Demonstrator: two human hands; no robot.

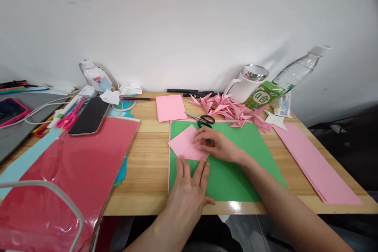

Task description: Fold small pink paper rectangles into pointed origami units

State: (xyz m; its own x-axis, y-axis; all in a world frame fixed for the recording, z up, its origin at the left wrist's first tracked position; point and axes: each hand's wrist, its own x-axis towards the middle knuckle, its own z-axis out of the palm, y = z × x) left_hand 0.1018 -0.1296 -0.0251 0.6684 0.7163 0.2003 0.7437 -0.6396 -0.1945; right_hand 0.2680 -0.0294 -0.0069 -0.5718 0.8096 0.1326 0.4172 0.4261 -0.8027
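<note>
A pink sheet of paper [184,141] lies on a green sheet [233,181], its near edge folded or cut straight. My left hand [190,185] rests at that near edge with fingers spread, the fingertips touching the paper. Over the paper's right side, my right hand [214,143] has its fingers bent, with fingertips on the surface; whether they pinch any of it is hidden. Just beyond the hands lie black-handled scissors [203,119]. A stack of pink squares [170,107] sits farther back, beside a heap of folded pink paper pieces [226,108].
Along the wall stand a white mug [245,84], a green carton [262,95] and a tilted clear bottle [299,69]. Long pink strips [319,165] lie at right. On the left are a red folder [79,169], a phone [90,116] and a white cable [59,191].
</note>
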